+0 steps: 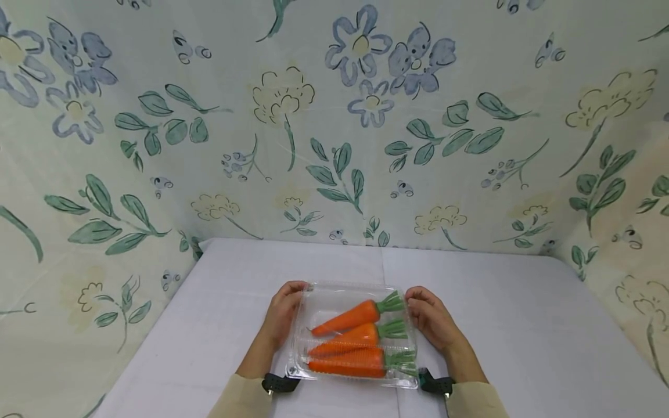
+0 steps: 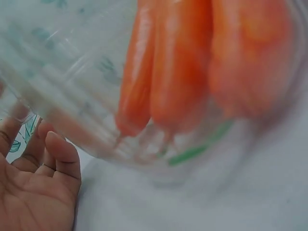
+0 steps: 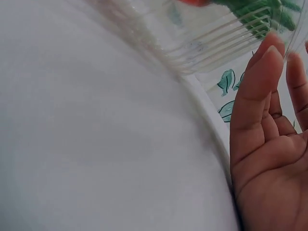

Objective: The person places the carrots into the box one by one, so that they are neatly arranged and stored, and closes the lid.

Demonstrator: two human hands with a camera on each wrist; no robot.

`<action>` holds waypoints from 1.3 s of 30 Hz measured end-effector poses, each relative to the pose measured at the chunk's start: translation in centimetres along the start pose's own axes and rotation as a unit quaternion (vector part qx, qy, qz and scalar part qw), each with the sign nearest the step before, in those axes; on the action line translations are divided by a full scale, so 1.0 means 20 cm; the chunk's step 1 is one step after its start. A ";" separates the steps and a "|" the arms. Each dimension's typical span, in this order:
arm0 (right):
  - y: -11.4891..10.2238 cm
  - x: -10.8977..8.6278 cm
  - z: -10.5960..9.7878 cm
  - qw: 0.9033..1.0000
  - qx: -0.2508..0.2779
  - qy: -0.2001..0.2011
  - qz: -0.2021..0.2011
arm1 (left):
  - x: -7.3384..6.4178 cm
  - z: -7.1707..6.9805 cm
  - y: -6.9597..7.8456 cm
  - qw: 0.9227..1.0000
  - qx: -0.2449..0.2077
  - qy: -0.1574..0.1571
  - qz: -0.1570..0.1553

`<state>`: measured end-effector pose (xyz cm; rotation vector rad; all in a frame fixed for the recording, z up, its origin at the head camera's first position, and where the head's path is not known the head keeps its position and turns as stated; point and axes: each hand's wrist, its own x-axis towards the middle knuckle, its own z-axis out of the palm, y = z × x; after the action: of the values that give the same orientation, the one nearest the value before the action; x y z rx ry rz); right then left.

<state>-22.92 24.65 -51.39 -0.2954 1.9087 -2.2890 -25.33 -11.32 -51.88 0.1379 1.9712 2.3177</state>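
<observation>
A clear plastic container (image 1: 326,302) with ribbed walls stands in front of me in the head view, between my two hands. Three orange carrots (image 1: 360,363) with green tops lie inside it, their tops to the right. My left hand (image 1: 282,310) holds the container's far left corner; in the left wrist view its fingers curl up beside the plastic wall. At the far right corner my right hand (image 1: 434,319) grips the edge, thumb and fingertips right at the rim in the right wrist view. Part of the left fingers is hidden behind the container.
A white-covered table (image 1: 251,261) extends under and around the container. Behind it and at both sides hangs a floral cloth (image 1: 360,174). Dark bands (image 1: 279,383) sit on both wrists, next to beige sleeves (image 1: 243,397).
</observation>
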 end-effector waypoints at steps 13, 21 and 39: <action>-0.04 0.04 0.07 0.986 -0.033 0.164 0.027 | 0.02 0.01 0.06 0.997 0.043 0.057 0.010; -0.12 0.06 0.12 0.961 -0.094 0.249 0.071 | -0.01 0.01 0.11 0.999 -0.025 0.027 -0.010; -0.27 -0.20 0.21 0.922 -0.319 0.142 0.167 | -0.24 -0.09 0.30 0.958 0.252 -0.079 -0.116</action>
<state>-17.96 22.63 -45.62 0.3022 2.5709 -1.5081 -20.85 -14.58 -46.31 0.1157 2.3024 1.5766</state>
